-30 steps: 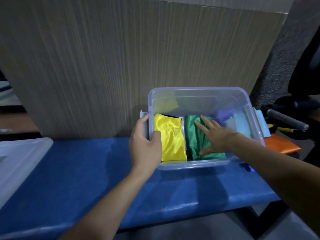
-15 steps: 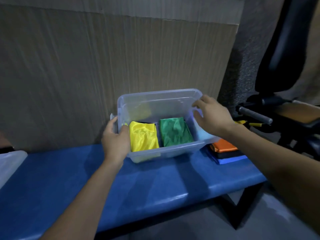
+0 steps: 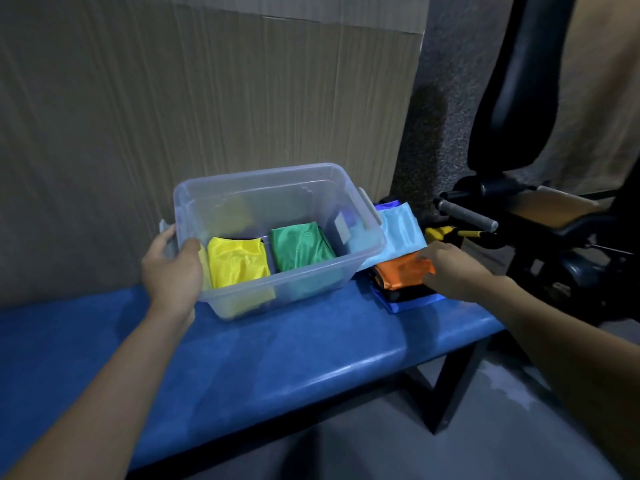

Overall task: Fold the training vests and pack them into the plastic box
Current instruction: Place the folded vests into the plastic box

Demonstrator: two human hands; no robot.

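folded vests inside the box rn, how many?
2: a yellow vest at the left of the plastic box, a green vest beside it. Something dark under them may be more.

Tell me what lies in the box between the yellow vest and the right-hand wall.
In the head view, the folded green vest lies right of the yellow vest; then bare floor up to the plastic box's wall.

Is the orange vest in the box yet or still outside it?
Outside. The folded orange vest lies atop a stack on the bench, right of the box, with the right hand on it.
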